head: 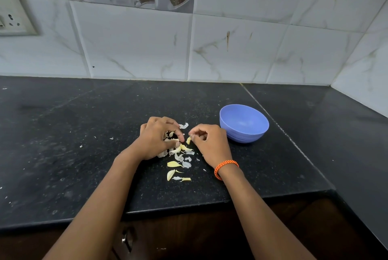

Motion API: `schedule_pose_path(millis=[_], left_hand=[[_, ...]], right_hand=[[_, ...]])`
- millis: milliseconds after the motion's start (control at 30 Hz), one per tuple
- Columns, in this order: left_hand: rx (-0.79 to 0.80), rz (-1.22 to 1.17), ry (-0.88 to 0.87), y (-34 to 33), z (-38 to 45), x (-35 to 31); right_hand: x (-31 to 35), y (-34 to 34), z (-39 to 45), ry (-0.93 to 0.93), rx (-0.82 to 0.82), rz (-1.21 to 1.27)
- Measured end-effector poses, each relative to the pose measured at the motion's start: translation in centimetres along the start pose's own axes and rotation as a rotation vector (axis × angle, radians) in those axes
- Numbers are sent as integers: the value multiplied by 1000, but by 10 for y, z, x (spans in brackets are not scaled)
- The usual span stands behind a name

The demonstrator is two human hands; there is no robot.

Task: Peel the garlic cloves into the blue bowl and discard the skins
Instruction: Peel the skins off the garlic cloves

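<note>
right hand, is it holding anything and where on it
The right hand pinches a small yellowish garlic piece by its upper end, between thumb and fingertips, above the skins on the counter. Whether clove or skin cannot be told.

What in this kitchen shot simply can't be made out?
Head view only:
- The round blue plastic bowl: its near wall hides the bottom, so any cloves inside are unseen.
- The left hand covers part of the garlic pile.
- The right hand pinches a small yellowish piece; clove or skin, too small to tell.
- The wall socket is cut by the left edge.
</note>
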State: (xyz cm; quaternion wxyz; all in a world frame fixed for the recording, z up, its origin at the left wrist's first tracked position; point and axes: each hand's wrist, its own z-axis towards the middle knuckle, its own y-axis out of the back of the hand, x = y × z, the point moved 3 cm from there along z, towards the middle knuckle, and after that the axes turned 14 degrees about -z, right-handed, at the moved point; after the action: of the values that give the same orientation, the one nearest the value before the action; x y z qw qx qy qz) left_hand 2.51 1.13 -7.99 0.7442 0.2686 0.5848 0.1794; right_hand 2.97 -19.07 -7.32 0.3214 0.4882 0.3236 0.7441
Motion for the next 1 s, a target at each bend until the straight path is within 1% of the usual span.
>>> schedule_pose_path(millis=[67, 100, 167, 200, 267, 333, 533, 567, 633, 733, 800, 900, 1000], left_hand=[[-24, 3, 17, 0, 1, 1], [-35, 11, 26, 1, 2, 2], [-52, 28, 38, 2, 3, 2], [-57, 33, 37, 2, 4, 2], [-73, 29, 33, 1, 5, 2], [-112, 10, 33, 1, 6, 5], [-235, -41, 8, 2, 6, 7], [-261, -44, -3, 3, 6, 7], [-310, -68, -46, 5, 6, 7], [-329, -132, -108, 6, 5, 0], [-304, -145, -177, 4, 1, -9], [-223, -224, -255, -2, -2, -21], [-192, -272, -219, -7, 0, -21]], right_hand=[[5, 1, -3, 38, 26, -154], [8, 2, -5, 64, 10, -218], [16, 8, -8, 160, -48, -222], [20, 10, -9, 214, -36, -186], [27, 9, -12, 294, 99, -167], [31, 3, -16, 338, 202, -270], [37, -3, -16, 395, 199, -373], [37, -3, -15, 377, 206, -342], [34, 0, -11, 279, 195, -155], [21, 7, -6, 121, 110, 89], [10, 9, -4, 55, 72, 143], [2, 7, -4, 21, 76, 171], [4, 6, -6, 9, 26, 264]])
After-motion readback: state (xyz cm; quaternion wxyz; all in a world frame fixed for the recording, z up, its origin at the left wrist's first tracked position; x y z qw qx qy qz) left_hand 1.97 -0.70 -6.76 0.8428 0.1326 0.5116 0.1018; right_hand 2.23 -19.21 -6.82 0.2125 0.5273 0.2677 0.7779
